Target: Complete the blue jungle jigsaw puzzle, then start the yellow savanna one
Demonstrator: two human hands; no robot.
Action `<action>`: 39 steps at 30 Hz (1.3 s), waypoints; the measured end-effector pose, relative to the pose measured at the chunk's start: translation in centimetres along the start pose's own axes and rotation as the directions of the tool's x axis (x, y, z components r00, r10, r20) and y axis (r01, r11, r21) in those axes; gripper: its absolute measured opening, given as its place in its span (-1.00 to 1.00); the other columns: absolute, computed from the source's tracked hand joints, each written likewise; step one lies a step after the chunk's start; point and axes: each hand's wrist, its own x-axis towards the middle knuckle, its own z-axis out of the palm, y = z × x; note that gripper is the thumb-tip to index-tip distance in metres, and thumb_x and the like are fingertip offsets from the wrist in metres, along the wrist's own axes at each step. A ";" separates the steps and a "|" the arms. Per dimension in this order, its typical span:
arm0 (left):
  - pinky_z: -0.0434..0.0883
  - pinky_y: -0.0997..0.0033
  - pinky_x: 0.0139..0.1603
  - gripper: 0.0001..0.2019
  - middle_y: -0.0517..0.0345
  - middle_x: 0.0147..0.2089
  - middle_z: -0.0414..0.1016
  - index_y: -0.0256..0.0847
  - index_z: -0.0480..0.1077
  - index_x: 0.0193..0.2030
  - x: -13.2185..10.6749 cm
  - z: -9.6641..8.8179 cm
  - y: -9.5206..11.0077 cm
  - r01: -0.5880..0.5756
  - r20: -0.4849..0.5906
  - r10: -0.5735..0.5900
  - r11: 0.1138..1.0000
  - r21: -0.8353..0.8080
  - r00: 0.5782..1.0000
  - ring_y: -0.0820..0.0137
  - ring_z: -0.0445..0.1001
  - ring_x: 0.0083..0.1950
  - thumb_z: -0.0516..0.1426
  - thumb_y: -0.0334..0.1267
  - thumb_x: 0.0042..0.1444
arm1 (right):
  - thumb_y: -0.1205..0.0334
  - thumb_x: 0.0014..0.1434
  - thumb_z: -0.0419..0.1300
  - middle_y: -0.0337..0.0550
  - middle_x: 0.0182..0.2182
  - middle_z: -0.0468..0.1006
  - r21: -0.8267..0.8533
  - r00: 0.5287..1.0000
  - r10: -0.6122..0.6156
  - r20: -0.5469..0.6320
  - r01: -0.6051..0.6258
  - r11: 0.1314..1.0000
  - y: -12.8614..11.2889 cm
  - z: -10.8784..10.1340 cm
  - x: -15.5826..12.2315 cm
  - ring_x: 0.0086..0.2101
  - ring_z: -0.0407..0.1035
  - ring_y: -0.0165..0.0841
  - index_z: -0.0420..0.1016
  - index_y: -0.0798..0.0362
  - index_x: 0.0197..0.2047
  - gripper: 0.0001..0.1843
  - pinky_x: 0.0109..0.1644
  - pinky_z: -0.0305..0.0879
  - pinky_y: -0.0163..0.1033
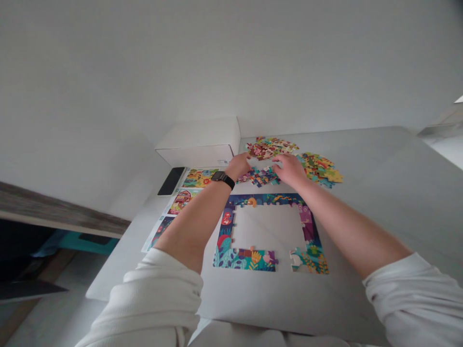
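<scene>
Holding your left hand [237, 166] and right hand [289, 169] beside a small pile of colourful cardboard jigsaw pieces [258, 176], I cannot tell if they grasp any. The pile lies just above the blue-purple puzzle border [231, 226].

Bright, even daylight, soft faint shadows, no glare, edges bowed by wide-angle distortion

We see matt cardboard puzzle pieces [259, 176], a smooth card box [195, 155], a glossy glass phone [171, 181], and a sleeve [162, 294] of soft cloth.
</scene>
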 end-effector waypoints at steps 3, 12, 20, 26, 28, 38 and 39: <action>0.51 0.37 -0.07 -0.52 0.00 -0.09 0.71 -0.21 0.52 0.19 0.0 -0.1 -0.3 0.031 0.016 -0.028 0.975 -0.219 0.999 0.26 0.65 -0.11 0.35 -0.44 0.10 | 0.32 0.36 0.19 0.06 0.04 0.67 0.013 1.000 -0.014 -0.008 0.014 1.000 0.7 -0.3 -0.4 0.11 0.51 -0.07 0.66 0.04 0.03 -0.73 0.30 0.38 0.02; 0.56 0.37 -0.02 -0.61 -0.01 -0.07 0.68 -0.25 0.51 0.15 0.3 0.1 -1.2 -0.039 -0.063 0.002 0.804 -0.593 0.998 0.36 0.65 -0.09 0.26 -0.44 0.17 | 0.32 0.36 0.19 0.02 -0.02 0.69 0.029 0.999 -0.024 0.037 0.023 0.999 0.8 0.1 -0.9 0.04 0.55 -0.11 0.69 0.01 -0.04 -0.77 0.24 0.42 -0.01; 0.44 0.15 0.34 -0.39 -0.08 0.26 0.61 -0.16 0.47 0.28 -3.4 -3.1 -5.8 -0.331 0.110 0.329 0.944 -0.006 0.938 0.10 0.57 0.26 0.40 -0.17 0.08 | 0.34 0.36 0.21 0.00 -0.04 0.71 0.063 0.997 -0.058 0.050 0.054 0.997 0.8 -0.2 -1.1 0.02 0.57 -0.13 0.70 0.02 -0.08 -0.78 0.22 0.43 -0.03; 0.47 0.20 0.28 -0.38 -0.06 0.22 0.63 -0.16 0.40 0.37 -6.0 -2.1 -7.3 -0.382 0.117 0.374 0.923 0.049 0.920 0.15 0.60 0.20 0.31 -0.26 0.14 | 0.29 0.36 0.24 0.00 0.06 0.69 0.091 0.978 -0.166 0.127 0.156 0.984 -2.5 1.4 0.1 0.09 0.54 -0.14 0.69 0.00 0.03 -0.76 0.27 0.40 -0.04; 0.49 0.21 0.24 -0.42 -0.03 0.15 0.66 -0.16 0.40 0.36 -6.3 -1.6 -7.3 -0.382 0.068 0.382 0.924 -0.004 0.922 0.19 0.63 0.14 0.28 -0.25 0.18 | 0.23 0.36 0.29 0.04 0.12 0.67 0.069 0.956 -0.221 0.194 0.211 0.975 -4.0 2.2 0.6 0.14 0.52 -0.11 0.64 0.00 0.14 -0.69 0.28 0.39 -0.03; 0.43 0.17 0.37 -0.29 -0.02 0.28 0.58 -0.10 0.37 0.38 -7.9 -2.3 -10.4 -0.378 -0.016 0.382 0.907 -0.186 0.924 0.20 0.57 0.28 0.37 -0.25 0.05 | 0.06 0.32 0.31 0.10 0.19 0.61 -0.119 0.894 -0.240 0.378 0.304 0.945 -7.3 4.8 2.1 0.19 0.46 0.05 0.56 -0.04 0.27 -0.52 0.27 0.37 0.11; 0.42 0.17 0.38 -0.30 0.00 0.26 0.60 -0.10 0.37 0.38 -8.2 -2.5 -10.8 -0.362 -0.005 0.368 0.913 -0.190 0.930 0.21 0.58 0.27 0.36 -0.27 0.06 | 0.07 0.31 0.31 0.12 0.18 0.60 -0.138 0.896 -0.232 0.378 0.302 0.943 -7.3 4.8 2.2 0.19 0.45 0.07 0.57 -0.04 0.26 -0.52 0.27 0.37 0.14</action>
